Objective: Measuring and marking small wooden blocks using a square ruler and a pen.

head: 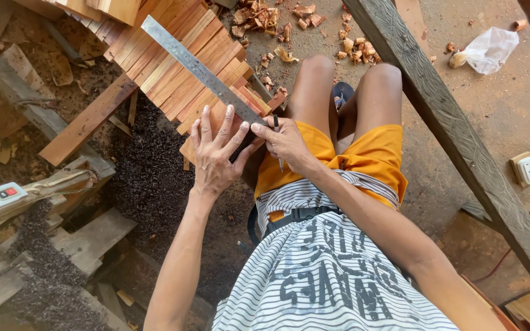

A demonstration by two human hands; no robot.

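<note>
We are marking: our left hand (pixel 214 153) lies flat, fingers spread, pinning the metal ruler (pixel 200 70) across the stack of wood strips (pixel 179 67), at its near corner. Our right hand (pixel 286 142) pinches a pencil (pixel 278 144) beside the ruler's end (tip hidden). Next, we judge, a steady line along the ruler's edge.

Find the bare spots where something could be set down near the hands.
Bare floor lies right of the slanting beam, between plastic bag and wall socket. It is crowded around the left hand and right hand: ruler, wooden strips, shavings.
</note>
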